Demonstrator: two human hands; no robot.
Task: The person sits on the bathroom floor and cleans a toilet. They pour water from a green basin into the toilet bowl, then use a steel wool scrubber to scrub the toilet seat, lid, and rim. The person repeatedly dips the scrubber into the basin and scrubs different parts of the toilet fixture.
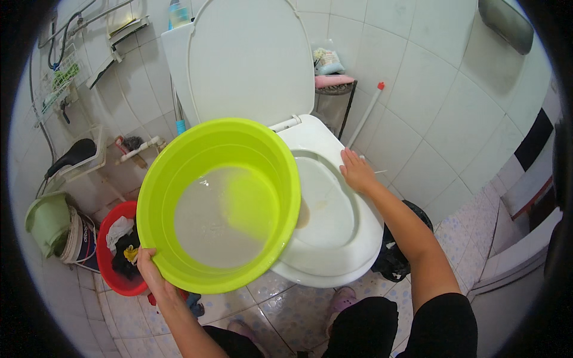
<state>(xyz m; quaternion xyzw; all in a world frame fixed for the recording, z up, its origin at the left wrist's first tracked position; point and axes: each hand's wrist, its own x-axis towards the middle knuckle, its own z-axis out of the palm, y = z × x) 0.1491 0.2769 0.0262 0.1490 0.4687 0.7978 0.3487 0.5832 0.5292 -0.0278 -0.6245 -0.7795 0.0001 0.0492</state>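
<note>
My left hand (153,270) grips the rim of a large lime-green plastic basin (219,138) at its lower left. Cloudy grey water (201,223) lies in the basin, and the green bottom shows through on the right side. The basin is over the left part of a white toilet bowl (329,210), hiding that part; whether it rests on the toilet I cannot tell. Against the right rim of the toilet, my right hand (357,169) lies flat with nothing in it. The toilet lid (250,58) stands raised behind the basin.
At left, a red tub (121,286) holds clothes, beside a bucket (83,232) and a pale green container (49,219). A black-bagged bin (394,262) stands right of the toilet. Behind are a white stick (367,112) and a small rack (342,89). A shower head (74,154) hangs left.
</note>
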